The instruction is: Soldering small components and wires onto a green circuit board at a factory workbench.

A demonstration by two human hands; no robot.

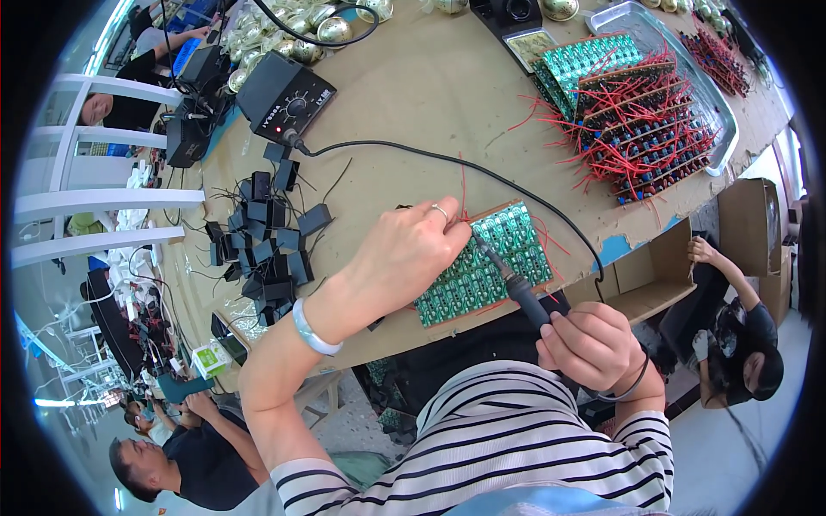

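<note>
A green circuit board panel [508, 258] with many small repeated sections lies at the table's near edge. My left hand [422, 245], wearing a ring, rests over the panel's upper left part with its fingers pinched together. From these fingertips a thin red wire [463, 185] sticks up; its lower end is hidden. In my right hand [594, 348] is a soldering iron [523, 292], gripped by its dark handle. Its tip points up and left onto the panel, close to my left fingertips. More red wires [544, 232] show along the panel's right edge.
A black soldering station [284, 99] connects to a black cord [447, 159] that arcs across the table. Small black boxes with leads [267, 232] are heaped left. Wired boards [645, 129] stack by a metal tray [727, 129]. A cardboard box [645, 271] and co-workers [185, 460] are nearby.
</note>
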